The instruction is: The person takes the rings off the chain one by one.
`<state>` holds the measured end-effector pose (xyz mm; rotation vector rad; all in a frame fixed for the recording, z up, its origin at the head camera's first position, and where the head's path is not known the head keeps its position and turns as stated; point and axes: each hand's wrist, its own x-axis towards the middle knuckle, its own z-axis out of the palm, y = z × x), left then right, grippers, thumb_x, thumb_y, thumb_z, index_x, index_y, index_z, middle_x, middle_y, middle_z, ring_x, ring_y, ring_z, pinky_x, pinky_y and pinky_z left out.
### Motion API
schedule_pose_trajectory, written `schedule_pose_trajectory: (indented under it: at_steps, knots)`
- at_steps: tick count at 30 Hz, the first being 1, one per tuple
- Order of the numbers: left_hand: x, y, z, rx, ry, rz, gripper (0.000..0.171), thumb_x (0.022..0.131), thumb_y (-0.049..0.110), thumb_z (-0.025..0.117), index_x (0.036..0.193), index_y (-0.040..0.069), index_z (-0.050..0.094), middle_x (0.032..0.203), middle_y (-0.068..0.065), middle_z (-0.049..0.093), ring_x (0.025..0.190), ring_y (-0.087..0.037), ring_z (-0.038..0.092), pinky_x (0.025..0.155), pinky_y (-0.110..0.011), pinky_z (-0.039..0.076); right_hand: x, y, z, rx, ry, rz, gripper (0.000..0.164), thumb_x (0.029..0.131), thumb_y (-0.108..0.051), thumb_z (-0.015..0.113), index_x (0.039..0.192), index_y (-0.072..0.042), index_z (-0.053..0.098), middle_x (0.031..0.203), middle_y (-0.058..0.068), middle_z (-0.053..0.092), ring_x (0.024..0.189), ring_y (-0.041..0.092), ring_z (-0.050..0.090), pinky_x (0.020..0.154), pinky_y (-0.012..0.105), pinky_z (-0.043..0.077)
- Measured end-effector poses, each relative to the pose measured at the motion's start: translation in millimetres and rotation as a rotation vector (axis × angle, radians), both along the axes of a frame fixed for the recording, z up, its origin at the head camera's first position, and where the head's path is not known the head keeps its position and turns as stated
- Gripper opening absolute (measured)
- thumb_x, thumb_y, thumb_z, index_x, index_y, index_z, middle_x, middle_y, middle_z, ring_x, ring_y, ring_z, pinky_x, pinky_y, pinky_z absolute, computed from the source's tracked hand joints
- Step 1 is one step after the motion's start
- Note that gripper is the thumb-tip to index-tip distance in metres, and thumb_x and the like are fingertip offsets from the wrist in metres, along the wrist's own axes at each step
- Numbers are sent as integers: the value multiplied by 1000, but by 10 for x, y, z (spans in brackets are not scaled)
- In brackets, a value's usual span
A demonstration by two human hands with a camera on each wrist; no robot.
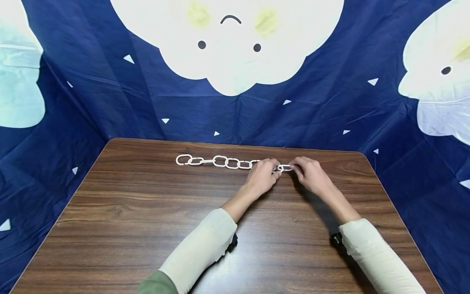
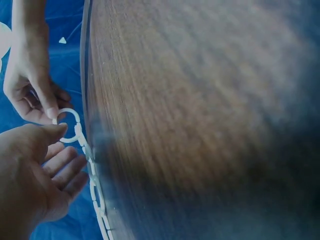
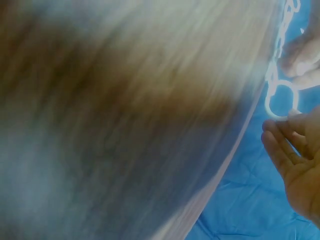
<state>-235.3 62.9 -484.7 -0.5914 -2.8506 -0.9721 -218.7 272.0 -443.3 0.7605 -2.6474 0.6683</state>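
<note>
A chain of white oval plastic links stretches left to right along the far part of the wooden table. My left hand is over its right portion and pinches a link, hiding part of the chain. To its right, my right hand pinches the end link between thumb and fingers. In the left wrist view, the left thumb lies against a large round link that hangs between both hands. The right wrist view shows right fingertips at the lower rim of the link.
The brown wood-grain table has rounded far corners. Behind and beside it hangs a dark blue cloth with white cloud faces and small triangles. Dark wrist-worn devices sit beneath both pale sleeves.
</note>
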Motion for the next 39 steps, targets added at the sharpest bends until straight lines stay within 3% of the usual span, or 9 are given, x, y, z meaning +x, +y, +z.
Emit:
schedule_pose_trajectory:
  at_steps: [3, 5, 17, 18, 19, 23, 26, 33, 39]
  knots:
    - [-140, 15, -203, 17, 17, 8, 22, 105, 31, 81, 125, 24, 81, 120, 2, 82, 110, -23, 80, 91, -42, 62, 0, -20, -4, -8, 1, 1, 4, 106, 0, 74, 104, 1, 78, 99, 16, 79, 90, 30, 76, 82, 52, 62]
    - [-174, 20, -247, 1, 27, 13, 17, 105, 32, 80, 121, 25, 82, 117, 5, 82, 106, -21, 79, 87, -42, 62, 6, -32, -1, -11, 5, 0, 4, 105, 0, 75, 104, 1, 78, 99, 15, 79, 90, 30, 75, 81, 52, 61]
    - [-246, -39, -233, -12, -6, 14, 7, 109, 26, 75, 108, 30, 81, 98, 13, 79, 88, -10, 70, 77, -34, 57, 33, -116, 43, -34, -21, 0, 6, 107, -3, 75, 105, 0, 79, 102, 16, 80, 91, 29, 75, 81, 50, 62]
    - [-191, -63, -134, 0, -20, 13, 9, 110, 25, 74, 108, 28, 82, 97, 12, 79, 86, -12, 69, 76, -34, 56, 30, -125, 45, -35, -23, 0, 6, 107, -4, 75, 106, 0, 80, 102, 15, 80, 92, 29, 75, 82, 50, 62]
    - [-204, -73, -152, 7, -24, 16, 10, 111, 27, 73, 108, 28, 82, 95, 11, 79, 85, -12, 68, 75, -33, 55, 26, -133, 47, -35, -25, 0, 6, 107, -4, 75, 106, 0, 80, 103, 15, 81, 93, 30, 76, 83, 51, 62]
    - [20, -180, 213, 44, -73, 15, 13, 112, 20, 71, 114, 19, 84, 100, 3, 82, 89, -19, 70, 78, -39, 58, 32, -176, 62, -42, -38, 1, 7, 107, -4, 75, 108, 0, 81, 105, 16, 81, 95, 31, 77, 84, 51, 62]
    - [73, -238, 308, 58, -80, 14, 13, 110, 15, 71, 115, 18, 84, 103, 1, 83, 91, -20, 71, 79, -42, 59, 46, -212, 71, -49, -45, 9, 7, 106, -4, 76, 109, 1, 81, 105, 16, 81, 94, 30, 76, 83, 51, 62]
    - [-223, -325, -146, 80, -47, -5, 15, 109, 23, 73, 118, 27, 84, 104, 11, 82, 94, -10, 70, 81, -36, 57, 54, -280, 85, -57, -41, 32, 8, 107, -4, 75, 110, 0, 81, 103, 13, 81, 91, 26, 73, 81, 48, 60]
    - [-232, -457, -107, 114, -25, -42, 16, 108, 24, 74, 119, 25, 86, 109, 11, 84, 103, -11, 74, 91, -39, 60, 56, -353, 121, -61, -54, 39, 9, 108, -4, 75, 111, -1, 81, 103, 11, 81, 86, 22, 68, 77, 43, 56]
